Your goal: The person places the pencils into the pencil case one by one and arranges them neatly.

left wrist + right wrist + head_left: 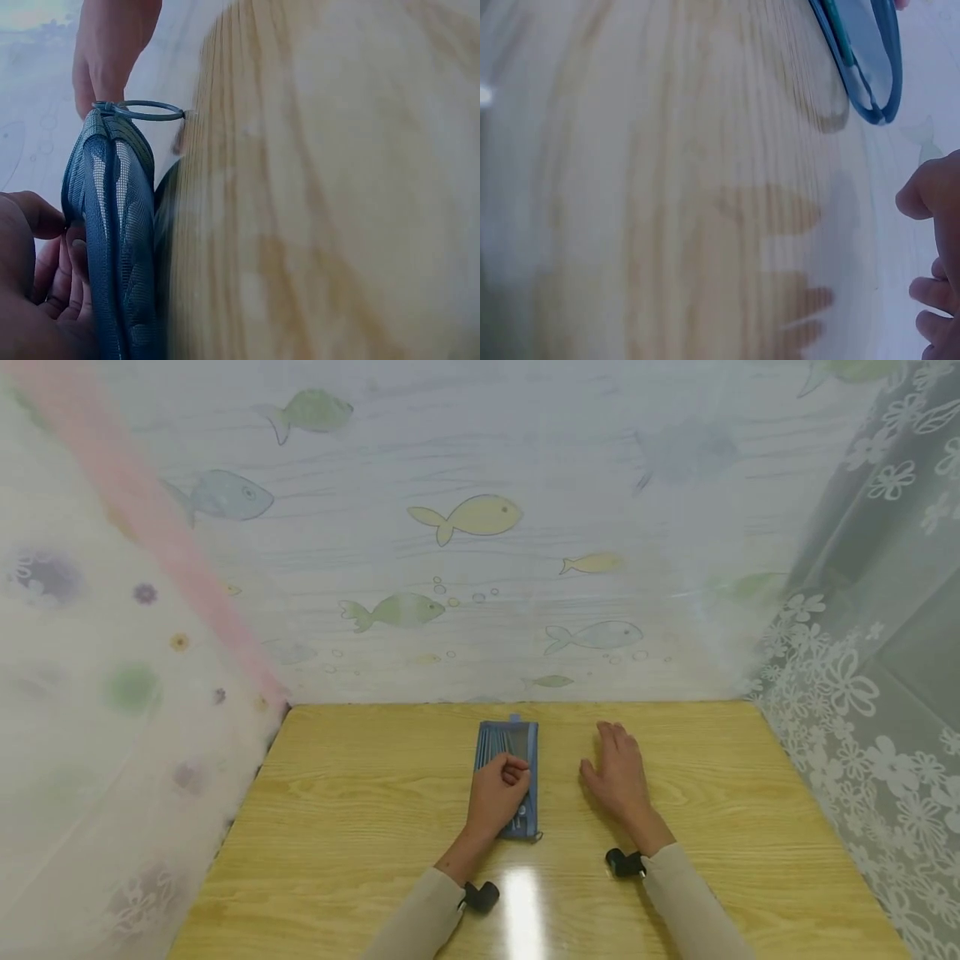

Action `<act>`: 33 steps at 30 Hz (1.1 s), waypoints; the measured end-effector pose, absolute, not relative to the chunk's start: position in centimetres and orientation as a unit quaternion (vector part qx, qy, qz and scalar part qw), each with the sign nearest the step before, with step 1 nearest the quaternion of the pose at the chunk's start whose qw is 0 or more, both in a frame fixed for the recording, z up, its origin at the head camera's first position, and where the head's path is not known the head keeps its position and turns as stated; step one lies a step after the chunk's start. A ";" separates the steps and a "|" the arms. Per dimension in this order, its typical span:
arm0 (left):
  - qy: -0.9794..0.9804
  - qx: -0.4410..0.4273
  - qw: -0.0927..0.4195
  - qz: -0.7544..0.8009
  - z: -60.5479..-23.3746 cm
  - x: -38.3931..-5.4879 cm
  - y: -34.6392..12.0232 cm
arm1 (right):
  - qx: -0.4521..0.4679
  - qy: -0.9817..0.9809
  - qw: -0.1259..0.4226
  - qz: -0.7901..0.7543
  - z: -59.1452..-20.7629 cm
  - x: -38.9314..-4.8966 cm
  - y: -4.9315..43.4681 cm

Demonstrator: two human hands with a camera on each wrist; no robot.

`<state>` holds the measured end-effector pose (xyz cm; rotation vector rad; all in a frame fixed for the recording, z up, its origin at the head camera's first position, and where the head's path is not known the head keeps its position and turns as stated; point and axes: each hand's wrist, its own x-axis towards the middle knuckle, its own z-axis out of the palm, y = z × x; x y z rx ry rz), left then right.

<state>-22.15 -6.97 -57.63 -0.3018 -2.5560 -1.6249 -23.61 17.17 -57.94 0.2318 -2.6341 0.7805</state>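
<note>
A blue mesh zip pencil case [531,814] lies on the wooden table, long and narrow, with several slim stick-like items showing through its top. My left hand [497,793] is over its middle with fingers curled; in the left wrist view the thumb and index fingertips [51,219] meet right at the upper face of the case [124,247], pinching there. A ring [150,111] hangs from the zip end, at the near right corner in the head view. To the right of the case, my right hand [618,777] hovers close over the table, fingers loosely extended, holding nothing.
The wooden table [360,827] reaches back to a pale curtain with printed fish [480,518]. Sheer flowered lace [847,735] hangs along the right side, and a flowered cloth [112,735] on the left. Small black cameras [480,896] are worn at both wrists.
</note>
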 end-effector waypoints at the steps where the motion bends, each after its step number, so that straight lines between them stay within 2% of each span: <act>1: -0.840 -0.100 0.050 -0.531 -57.6 -22.2 -7.0 | 0.081 -0.939 0.186 0.279 -57.9 -23.6 17.2; 10: -0.841 -0.114 0.085 -0.522 -58.0 -22.3 -6.3 | 0.078 -0.948 0.153 0.267 -57.7 -23.4 17.4; 15: -0.852 -0.126 0.068 -0.503 -57.9 -21.9 -6.0 | 0.073 -0.952 0.154 0.253 -57.8 -23.2 17.5; 21: -0.876 -0.189 0.057 -0.440 -57.3 -20.9 -6.3 | 0.068 -0.958 0.144 0.240 -57.6 -23.0 17.9; 29: -0.890 -0.231 0.018 -0.392 -55.9 -19.0 -9.5 | 0.060 -0.963 0.126 0.232 -57.4 -22.3 19.0; 33: -0.902 -0.217 0.035 -0.372 -55.7 -19.1 -12.2 | 0.056 -0.964 0.123 0.228 -57.1 -21.9 19.8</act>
